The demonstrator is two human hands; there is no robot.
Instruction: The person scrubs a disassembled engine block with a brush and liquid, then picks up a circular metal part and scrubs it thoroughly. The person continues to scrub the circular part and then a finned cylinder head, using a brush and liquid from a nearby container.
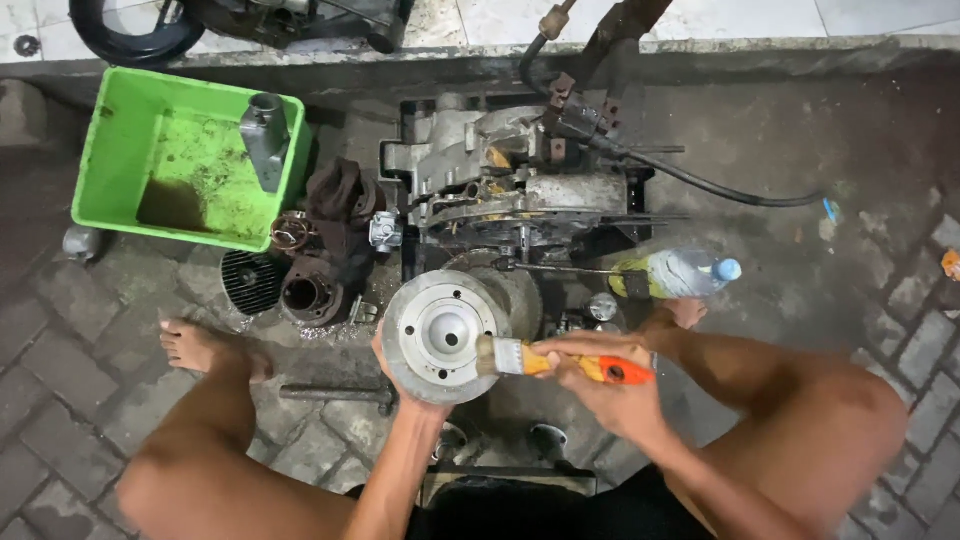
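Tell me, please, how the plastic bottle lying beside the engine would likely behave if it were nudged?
The plastic bottle lies on its side on brick paving, so it would probably roll. It looks thin-walled and partly filled, so likely light and squashy.

Clear plastic bottle [676,273], yellow label, lying beside engine [510,180].

Round grey cast-metal cylinder head [441,336]: matt outside, smoother w/ dull sheen in centre bowl. Orange plastic-handled paintbrush [560,362]: glossy handle, shiny metal ferrule, pale bristles. Green plastic tub [120,150]: smooth, oil-stained. Clear plastic bottle [680,274]: glossy. Brick paving [60,360]: rough, prob. wet.
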